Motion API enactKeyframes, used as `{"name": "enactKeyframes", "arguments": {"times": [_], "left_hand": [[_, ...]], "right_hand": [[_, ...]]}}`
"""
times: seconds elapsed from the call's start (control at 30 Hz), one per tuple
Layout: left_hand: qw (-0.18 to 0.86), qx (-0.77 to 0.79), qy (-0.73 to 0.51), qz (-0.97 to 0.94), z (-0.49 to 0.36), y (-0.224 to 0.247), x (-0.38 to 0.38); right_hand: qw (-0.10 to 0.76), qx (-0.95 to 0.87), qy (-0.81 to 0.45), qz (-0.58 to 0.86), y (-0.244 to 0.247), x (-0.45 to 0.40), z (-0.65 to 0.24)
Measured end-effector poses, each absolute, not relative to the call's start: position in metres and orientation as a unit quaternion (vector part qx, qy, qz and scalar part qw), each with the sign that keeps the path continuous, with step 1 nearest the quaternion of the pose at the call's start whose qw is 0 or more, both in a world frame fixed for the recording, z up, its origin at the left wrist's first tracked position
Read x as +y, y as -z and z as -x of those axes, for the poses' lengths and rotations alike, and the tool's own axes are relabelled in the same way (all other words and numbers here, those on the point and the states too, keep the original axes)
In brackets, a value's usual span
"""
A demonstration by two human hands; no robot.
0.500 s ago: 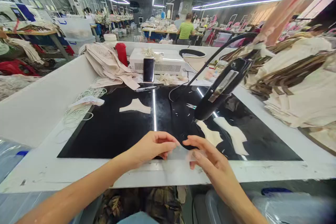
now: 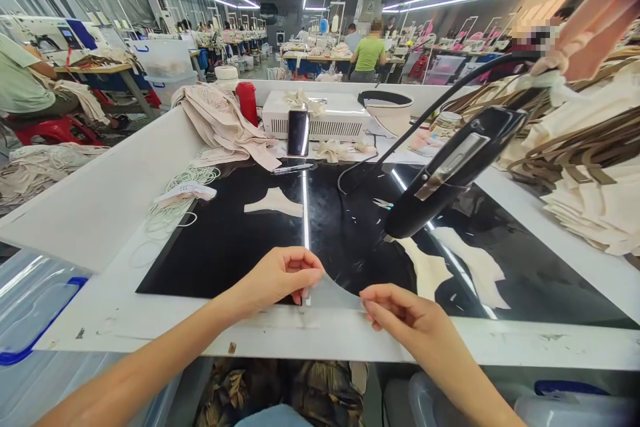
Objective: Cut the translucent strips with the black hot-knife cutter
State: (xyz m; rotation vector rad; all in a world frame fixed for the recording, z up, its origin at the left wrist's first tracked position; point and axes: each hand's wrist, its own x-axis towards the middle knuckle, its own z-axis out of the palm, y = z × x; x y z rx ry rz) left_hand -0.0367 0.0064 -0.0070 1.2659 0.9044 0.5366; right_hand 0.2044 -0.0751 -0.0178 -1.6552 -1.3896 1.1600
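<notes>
Between my hands stretches a thin translucent film (image 2: 338, 295), its upper edge sagging in a curve. My left hand (image 2: 285, 275) pinches its left end with thumb and forefinger. At the other end my right hand (image 2: 407, 312) is closed on it, fingertips together. Both hands are just above the front edge of a glossy black board (image 2: 215, 247). Beyond the right hand lie a cream cut fabric piece (image 2: 425, 268) and a paler piece (image 2: 475, 270). Another cream piece (image 2: 274, 203) rests farther back on the left. The film's lower edge is hard to make out.
A black handheld tool (image 2: 450, 177) hangs over the board's right side, near small snips (image 2: 383, 203). Behind are a phone (image 2: 298, 133), white box (image 2: 320, 121), red cup (image 2: 247, 104) and draped fabric (image 2: 220, 123). Cord coils (image 2: 175, 203) lie left, fabric stacks (image 2: 590, 207) right.
My right hand has closed its fingers on the film's right end and sits slightly lower and farther right. The view has shifted left, showing a seated person at the far left.
</notes>
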Motion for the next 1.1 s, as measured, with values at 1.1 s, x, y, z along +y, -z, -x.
{"name": "enactKeyframes", "arguments": {"times": [1.1], "left_hand": [[0.742,0.163,-0.291,-0.582,0.048,-0.007,0.015]], "right_hand": [[0.374,-0.655,-0.439,0.487,0.014,-0.058,-0.178]]}}
